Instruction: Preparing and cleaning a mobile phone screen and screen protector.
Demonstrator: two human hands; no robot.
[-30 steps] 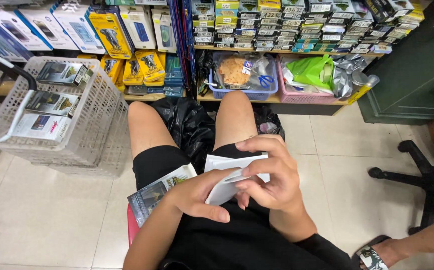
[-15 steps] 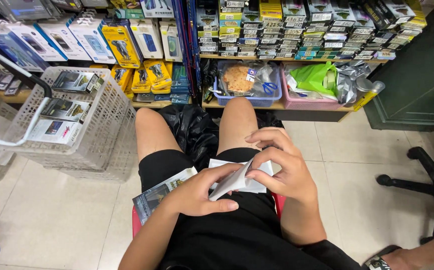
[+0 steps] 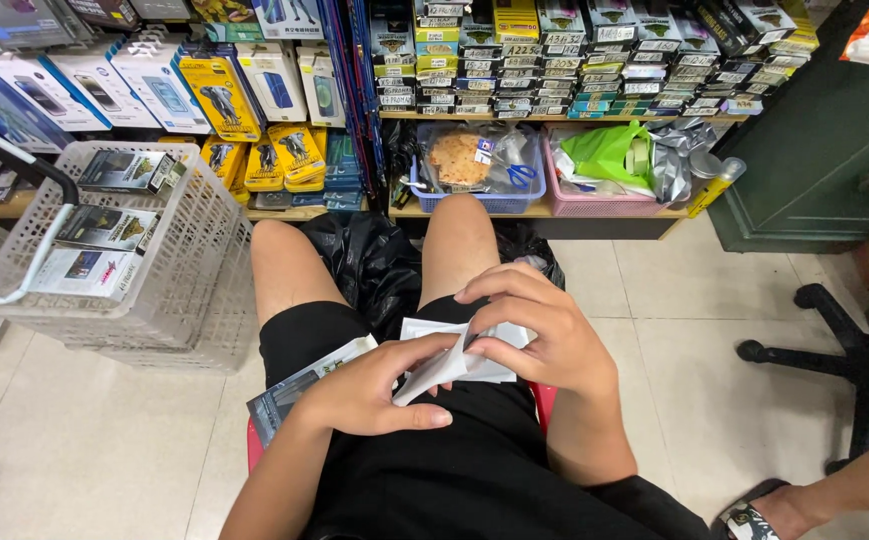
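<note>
Seated on a red stool with a small white packet held over the lap, between both hands. Left hand closed loosely under the packet's near edge, thumb laid flat along the bottom, fingers curled beneath. Right hand narrowed to a pinch at the packet's upper corner, fingertips pressed on the fold where the white flap lifts away.

Best handled, as a judgement, with a steady lower grip and a slow, even pull at the pinched corner, so the thin flap opens along its seam and does not rip across. Worth keeping the packet low over the lap too, so anything loose lands on the shorts and not on the floor.

A flat grey-printed pack just left of the packet, lying on the left thigh and partly tucked under the left wrist. A black plastic bag beyond the packet, between the knees on the pale tiled floor. Left of the packet, well apart, a white wire basket holding boxed goods. Far beyond the packet, shop shelves crowded with boxed phone accessories, with a blue tray and a pink tray on the lowest board. Right of the packet, a black chair base and, at the lower right corner, another person's forearm with a sandalled foot just beside it
</note>
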